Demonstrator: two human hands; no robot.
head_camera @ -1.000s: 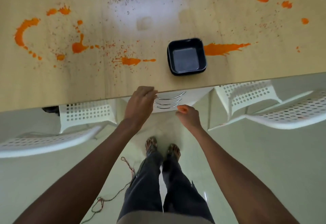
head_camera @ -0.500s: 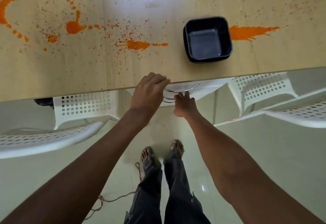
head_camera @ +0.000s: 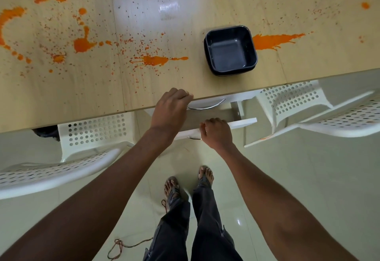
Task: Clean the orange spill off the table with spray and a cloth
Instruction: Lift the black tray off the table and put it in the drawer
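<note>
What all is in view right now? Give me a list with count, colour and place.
orange spill: many splashes and specks, orange, spread across the table top
table: one, light wood, fills the upper part of the view
dish: one, black, square, on the table near its front edge
drawer: one, white front, pulled part way out under the table edge
upper drawer handle: one, metal, just under the table edge
chairs: two, white, perforated, left and right of the drawers
cord: one, reddish, on the floor
left hand: on the table edge, fingers curled over it
right hand: grips the drawer front
</note>
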